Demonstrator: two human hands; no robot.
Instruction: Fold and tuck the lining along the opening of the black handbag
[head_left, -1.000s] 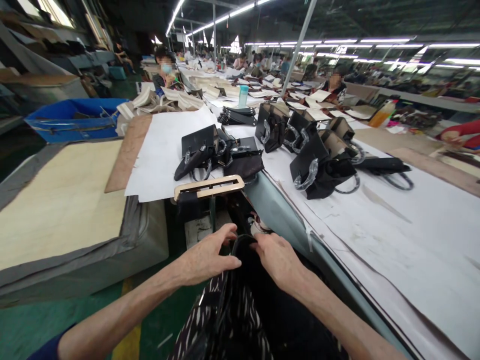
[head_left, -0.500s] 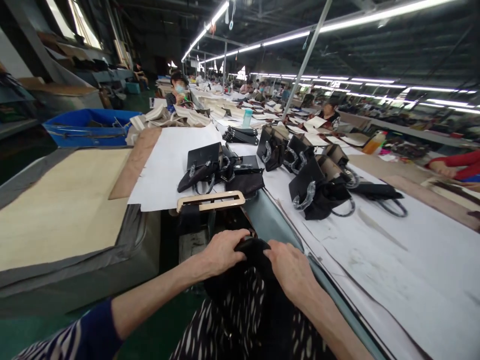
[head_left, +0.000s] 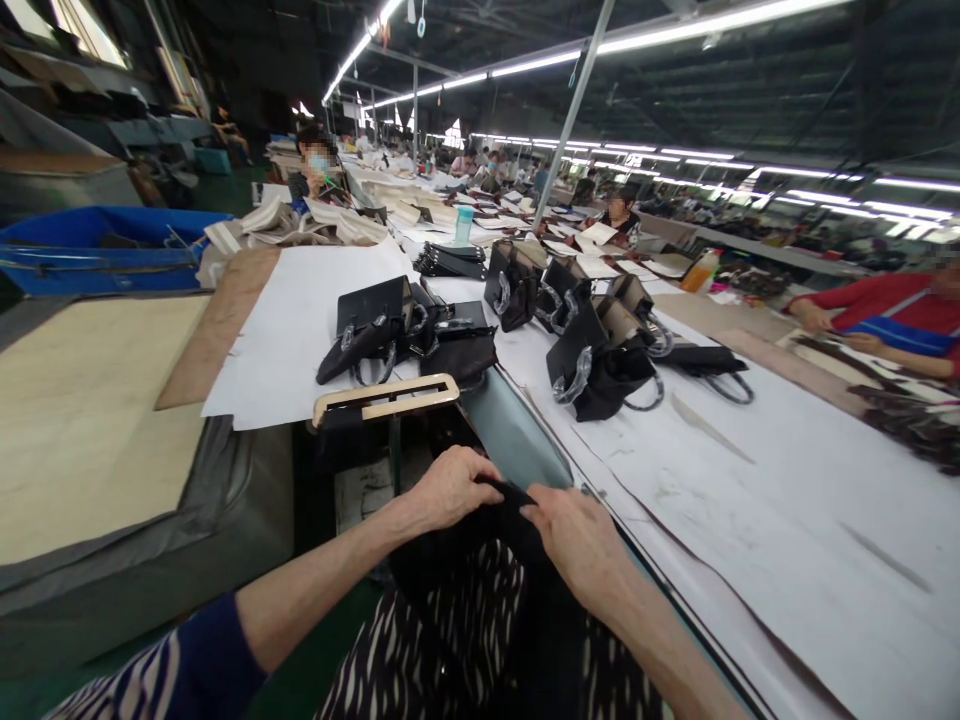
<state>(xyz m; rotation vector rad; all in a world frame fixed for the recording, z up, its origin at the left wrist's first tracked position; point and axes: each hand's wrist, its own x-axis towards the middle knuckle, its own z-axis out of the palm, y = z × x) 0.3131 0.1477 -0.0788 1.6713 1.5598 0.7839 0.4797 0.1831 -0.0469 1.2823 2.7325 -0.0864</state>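
Observation:
Both of my hands grip a black piece point(head_left: 504, 500) held over my lap, just below the edge of the long worktable point(head_left: 787, 480). My left hand point(head_left: 448, 488) is closed on its left side, fingers curled over the top. On its right side my right hand point(head_left: 577, 540) pinches it with fingers bent. I cannot make out what the black piece is. A beige wooden frame on a stand point(head_left: 385, 397) rises right in front of my hands. Beyond it, several black handbags point(head_left: 596, 355) with wrapped handles lie on the white paper.
A padded table with a tan top point(head_left: 90, 400) stands to the left, a blue bin point(head_left: 97, 245) behind it. A person in a red sleeve point(head_left: 877, 305) works at the right. Other workers sit farther along. A teal cup point(head_left: 464, 222) and an orange bottle point(head_left: 701, 270) stand on the table.
My hands have drawn closer together on the black piece and shifted slightly. The view has swung right, bringing the person in red into sight.

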